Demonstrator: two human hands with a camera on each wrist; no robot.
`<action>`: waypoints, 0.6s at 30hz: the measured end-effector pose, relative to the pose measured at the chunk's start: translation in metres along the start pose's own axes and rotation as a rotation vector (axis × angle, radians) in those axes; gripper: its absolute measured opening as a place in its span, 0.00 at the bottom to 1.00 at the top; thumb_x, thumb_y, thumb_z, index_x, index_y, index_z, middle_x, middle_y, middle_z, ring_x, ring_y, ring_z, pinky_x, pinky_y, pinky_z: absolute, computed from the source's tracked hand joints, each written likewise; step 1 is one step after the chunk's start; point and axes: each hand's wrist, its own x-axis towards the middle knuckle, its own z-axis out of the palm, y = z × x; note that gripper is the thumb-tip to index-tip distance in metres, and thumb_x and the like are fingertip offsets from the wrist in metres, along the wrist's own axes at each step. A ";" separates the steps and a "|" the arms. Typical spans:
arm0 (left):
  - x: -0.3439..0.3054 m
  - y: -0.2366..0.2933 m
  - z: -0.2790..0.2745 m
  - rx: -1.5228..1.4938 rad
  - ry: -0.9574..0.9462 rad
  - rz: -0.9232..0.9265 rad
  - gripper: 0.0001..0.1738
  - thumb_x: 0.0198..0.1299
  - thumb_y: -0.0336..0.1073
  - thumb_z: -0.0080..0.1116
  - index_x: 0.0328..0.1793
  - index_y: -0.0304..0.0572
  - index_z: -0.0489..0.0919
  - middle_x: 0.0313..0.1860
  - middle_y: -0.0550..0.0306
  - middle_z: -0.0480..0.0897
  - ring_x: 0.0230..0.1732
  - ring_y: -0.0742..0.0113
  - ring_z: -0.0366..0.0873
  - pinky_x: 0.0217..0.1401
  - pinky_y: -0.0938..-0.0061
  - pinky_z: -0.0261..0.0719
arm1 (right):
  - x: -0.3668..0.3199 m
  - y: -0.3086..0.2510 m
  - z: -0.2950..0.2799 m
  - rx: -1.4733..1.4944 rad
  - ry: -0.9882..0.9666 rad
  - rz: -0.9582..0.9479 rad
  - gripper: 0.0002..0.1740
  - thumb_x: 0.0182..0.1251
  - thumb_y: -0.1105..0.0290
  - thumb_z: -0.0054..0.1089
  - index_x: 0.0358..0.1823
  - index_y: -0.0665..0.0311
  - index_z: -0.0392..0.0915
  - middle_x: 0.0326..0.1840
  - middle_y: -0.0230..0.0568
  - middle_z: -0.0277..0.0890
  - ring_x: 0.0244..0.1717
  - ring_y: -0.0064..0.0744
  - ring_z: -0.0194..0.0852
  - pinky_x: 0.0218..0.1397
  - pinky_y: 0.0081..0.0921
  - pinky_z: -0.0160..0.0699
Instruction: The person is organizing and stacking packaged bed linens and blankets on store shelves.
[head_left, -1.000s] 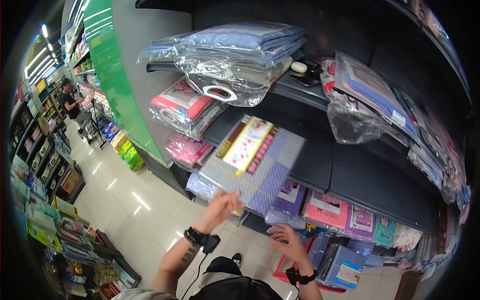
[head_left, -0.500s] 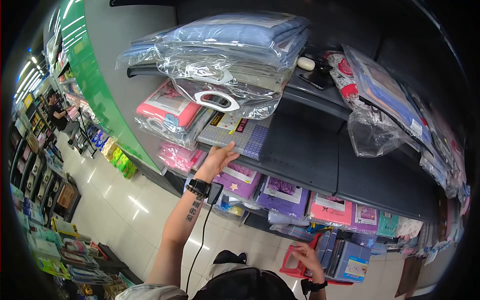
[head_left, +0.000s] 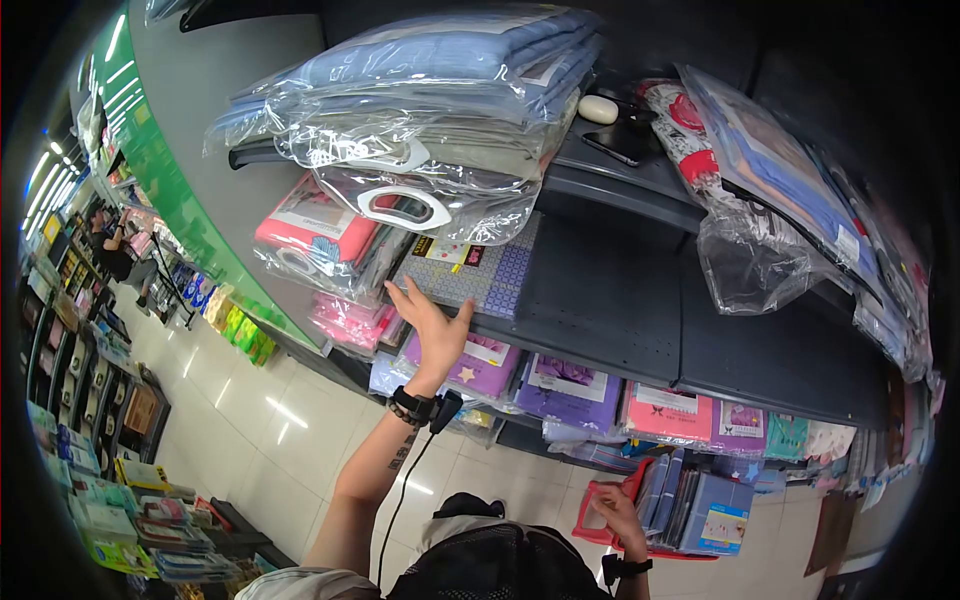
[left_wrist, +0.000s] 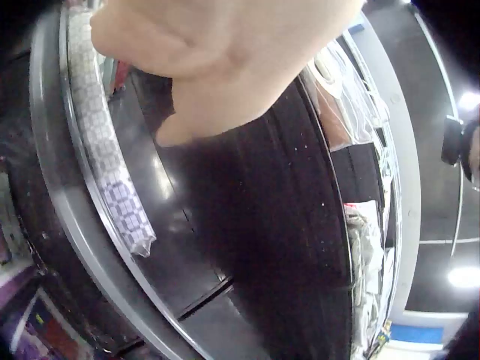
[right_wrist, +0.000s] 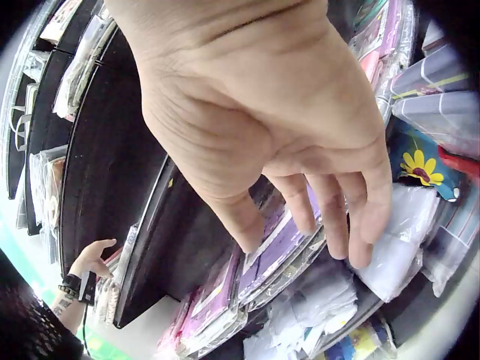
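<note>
A flat plastic-wrapped packet (head_left: 500, 285) of grey and purple checked cloth lies on the middle shelf, its back part hidden under hanging clear bags. My left hand (head_left: 432, 325), fingers spread, is right at the packet's front edge. In the left wrist view, the packet's checked side (left_wrist: 97, 135) runs along the shelf lip beside that hand (left_wrist: 225, 60). Low on the right, my right hand (head_left: 618, 510) overlaps the red basket (head_left: 590, 515) in the head view. Its fingers hang loosely bent with nothing between them, as the right wrist view of the hand (right_wrist: 277, 112) shows.
Blue bagged bedding (head_left: 430, 60) is stacked on the shelf above, with a white handle (head_left: 405, 207) hanging down. A phone (head_left: 610, 148) and a white case (head_left: 598, 109) lie beside it. Purple packets (head_left: 565, 390) fill the lower shelf. Dark blue packets (head_left: 715, 500) stand in the basket.
The checked packet went from the air in front of the shelves onto the middle shelf, by the left hand. That hand's fingers have since spread; the right hand has lowered toward the basket.
</note>
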 end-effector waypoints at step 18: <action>0.027 -0.020 0.024 0.303 0.098 0.324 0.33 0.61 0.47 0.64 0.70 0.41 0.76 0.78 0.26 0.59 0.79 0.16 0.44 0.77 0.30 0.48 | -0.026 0.066 -0.007 0.080 0.064 0.030 0.21 0.71 0.65 0.68 0.60 0.65 0.76 0.44 0.36 0.82 0.42 0.27 0.83 0.46 0.26 0.82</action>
